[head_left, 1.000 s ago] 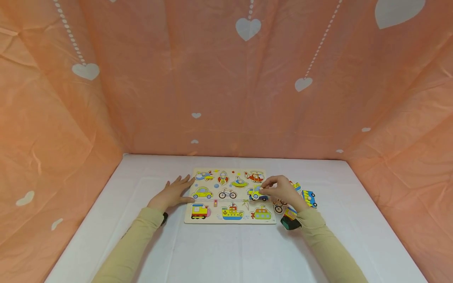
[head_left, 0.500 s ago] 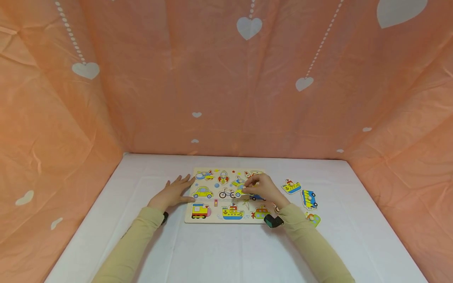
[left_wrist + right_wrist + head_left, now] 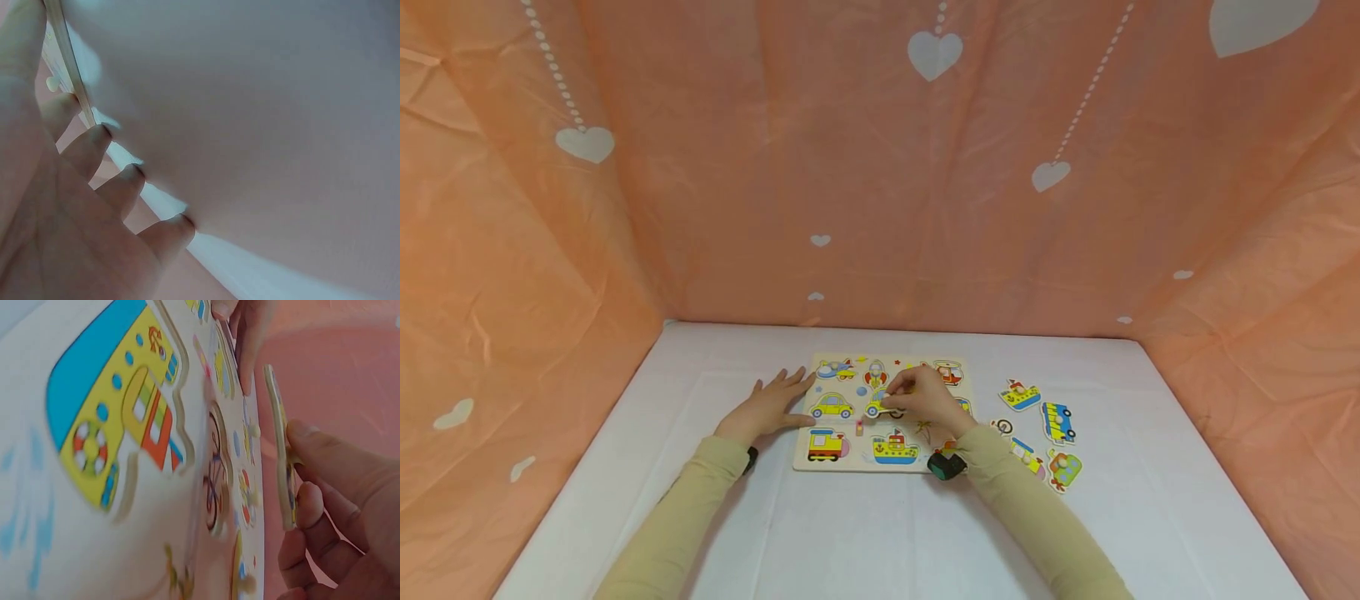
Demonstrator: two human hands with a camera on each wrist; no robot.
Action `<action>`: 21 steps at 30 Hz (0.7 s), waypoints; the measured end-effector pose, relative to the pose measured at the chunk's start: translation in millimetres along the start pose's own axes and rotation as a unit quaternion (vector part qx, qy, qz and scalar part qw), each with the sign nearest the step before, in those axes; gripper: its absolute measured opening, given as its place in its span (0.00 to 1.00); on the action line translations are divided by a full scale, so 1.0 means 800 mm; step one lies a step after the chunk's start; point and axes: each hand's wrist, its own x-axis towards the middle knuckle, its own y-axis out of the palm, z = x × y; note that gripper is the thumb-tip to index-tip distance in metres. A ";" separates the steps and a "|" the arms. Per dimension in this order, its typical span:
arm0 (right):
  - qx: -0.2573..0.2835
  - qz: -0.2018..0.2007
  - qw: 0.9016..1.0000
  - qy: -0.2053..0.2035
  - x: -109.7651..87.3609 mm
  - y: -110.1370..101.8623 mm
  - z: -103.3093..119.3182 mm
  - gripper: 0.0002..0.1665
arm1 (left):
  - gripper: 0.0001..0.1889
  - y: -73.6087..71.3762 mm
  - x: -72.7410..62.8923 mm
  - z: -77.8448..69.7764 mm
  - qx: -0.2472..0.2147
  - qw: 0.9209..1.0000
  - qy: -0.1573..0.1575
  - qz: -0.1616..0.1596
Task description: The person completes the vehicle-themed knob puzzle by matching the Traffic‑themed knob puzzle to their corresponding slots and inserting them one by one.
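Observation:
A wooden vehicle puzzle board (image 3: 842, 467) lies flat on the table. My left hand (image 3: 767, 411) rests at its left side with fingers spread, thumb and index finger at the board's edge (image 3: 67, 56). My right hand (image 3: 928, 402) pinches the small knob of a yellow car puzzle piece (image 3: 876, 405) and holds it over the middle row. In the right wrist view this piece (image 3: 279, 447) stands on edge, apart from the board. The printed yellow car recess (image 3: 832, 406) shows left of it. The bicycle recess (image 3: 215, 472) is hidden by the hand and piece in the head view.
Loose pieces lie right of the board: a ship (image 3: 1019, 395), a bus (image 3: 1058, 422), a green submarine (image 3: 1064, 469), a train (image 3: 1026, 455) and a partly hidden bicycle (image 3: 1002, 427). The rocket (image 3: 876, 374) and helicopter (image 3: 950, 372) sit in the board. Orange cloth (image 3: 880, 208) hangs behind.
My right hand has carried the yellow car piece leftward across the board, from the right side to over the middle row. The left hand has stayed at the left edge.

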 end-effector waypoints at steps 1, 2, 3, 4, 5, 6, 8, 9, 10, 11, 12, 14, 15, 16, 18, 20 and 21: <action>0.003 0.002 1.000 0.001 0.002 0.003 0.001 0.08 | 0.47 0.000 0.000 0.000 0.000 1.000 0.000 0.000; 0.003 0.003 1.000 0.003 0.003 0.005 0.003 0.08 | 0.47 0.000 0.000 0.000 0.001 1.000 0.000 0.000; 0.004 0.006 1.000 0.004 0.005 0.008 0.003 0.08 | 0.47 0.000 0.000 0.000 0.002 1.000 0.000 0.000; 0.006 0.009 1.000 0.005 0.007 0.010 0.005 0.08 | 0.47 0.000 0.000 0.000 0.002 1.000 -0.001 0.001; 0.010 0.011 1.000 0.006 0.009 0.012 0.006 0.08 | 0.47 0.000 0.000 -0.001 0.003 1.000 0.000 0.001; 0.013 0.012 1.000 0.006 0.010 0.014 0.008 0.08 | 0.47 0.000 0.000 -0.001 0.004 1.000 0.001 0.000; 0.014 0.012 1.000 0.006 0.014 0.019 0.009 0.08 | 0.47 0.000 -0.001 0.000 0.006 1.000 0.003 -0.001; 0.013 0.011 1.000 0.007 0.016 0.021 0.010 0.08 | 0.47 0.000 -0.001 0.000 0.006 1.000 0.005 -0.002; 0.013 0.008 1.000 0.006 0.018 0.023 0.011 0.08 | 0.47 -0.001 -0.002 -0.001 0.005 1.000 0.005 -0.003; 0.013 0.006 1.000 0.004 0.020 0.025 0.011 0.08 | 0.47 -0.001 -0.002 0.000 0.005 1.000 0.006 -0.003; 0.016 0.006 1.000 0.005 0.021 0.028 0.012 0.08 | 0.47 -0.002 -0.002 0.000 0.005 1.000 0.006 -0.003; 0.024 0.007 1.000 0.009 0.023 0.033 0.014 0.08 | 0.47 -0.002 -0.002 0.000 0.005 1.000 0.006 -0.002; 0.034 0.009 0.999 0.011 0.024 0.035 0.015 0.08 | 0.47 -0.002 -0.002 0.000 0.005 1.000 0.006 -0.001; 0.045 0.011 0.999 0.012 0.024 0.038 0.017 0.08 | 0.47 -0.002 -0.002 -0.001 0.006 1.000 0.004 0.000; 0.068 0.013 0.997 0.022 0.025 0.044 0.019 0.07 | 0.47 -0.002 -0.002 -0.001 0.007 1.000 0.004 0.003; 0.095 0.012 0.995 0.038 0.026 0.050 0.021 0.07 | 0.47 -0.002 -0.002 -0.001 0.009 1.000 0.006 0.003; 0.101 0.010 0.994 0.045 0.026 0.053 0.023 0.07 | 0.47 -0.003 -0.003 -0.001 0.010 1.000 0.006 0.003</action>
